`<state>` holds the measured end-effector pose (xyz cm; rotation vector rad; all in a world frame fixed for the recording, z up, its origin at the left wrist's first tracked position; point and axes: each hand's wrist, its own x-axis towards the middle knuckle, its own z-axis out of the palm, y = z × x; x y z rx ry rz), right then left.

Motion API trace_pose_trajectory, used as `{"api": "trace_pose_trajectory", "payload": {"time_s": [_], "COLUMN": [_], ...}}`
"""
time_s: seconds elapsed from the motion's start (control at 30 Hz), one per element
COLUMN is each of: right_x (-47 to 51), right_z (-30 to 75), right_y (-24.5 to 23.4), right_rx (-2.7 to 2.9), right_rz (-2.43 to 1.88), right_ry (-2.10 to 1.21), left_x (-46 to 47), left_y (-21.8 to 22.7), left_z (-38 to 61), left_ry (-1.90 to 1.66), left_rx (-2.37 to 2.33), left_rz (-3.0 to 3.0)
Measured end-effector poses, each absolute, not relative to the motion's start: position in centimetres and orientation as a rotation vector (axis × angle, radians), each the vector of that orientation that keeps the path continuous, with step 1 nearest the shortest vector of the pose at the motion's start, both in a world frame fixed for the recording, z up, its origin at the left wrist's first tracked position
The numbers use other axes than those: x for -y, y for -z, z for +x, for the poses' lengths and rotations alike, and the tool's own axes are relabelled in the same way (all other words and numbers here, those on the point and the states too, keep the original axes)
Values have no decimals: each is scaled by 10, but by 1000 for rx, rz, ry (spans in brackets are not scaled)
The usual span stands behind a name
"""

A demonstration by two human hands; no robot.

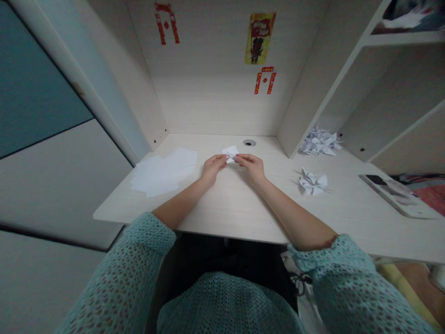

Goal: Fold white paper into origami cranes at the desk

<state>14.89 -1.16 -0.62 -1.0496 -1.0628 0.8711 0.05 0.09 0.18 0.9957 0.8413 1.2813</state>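
Note:
A small piece of folded white paper [230,151] is held up above the middle of the desk. My left hand [213,167] pinches its left side between thumb and fingers. On the right side, my right hand [252,166] grips it the same way. The exact folds are too small to make out. To the left lies a spread of flat white paper sheets [163,174]. A small group of folded paper pieces [312,182] with pointed ends rests to the right of my right hand.
A bigger heap of folded white papers [320,141] sits at the back right, beyond the upright divider [306,88]. A phone [398,197] lies at the far right of the desk [225,208]. Near the back wall is a round cable hole [249,143].

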Motion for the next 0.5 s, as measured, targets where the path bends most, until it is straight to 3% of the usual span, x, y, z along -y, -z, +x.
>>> {"api": "trace_pose_trajectory", "payload": {"time_s": [0.5], "right_x": [11], "right_z": [146], "right_y": [7], "right_rx": [1028], "right_rz": [-997], "right_ry": [-864], "left_x": [-1], "left_y": [1], "left_z": [6], "left_ry": [-1344], "left_rx": [-853], "left_rz": [956]}}
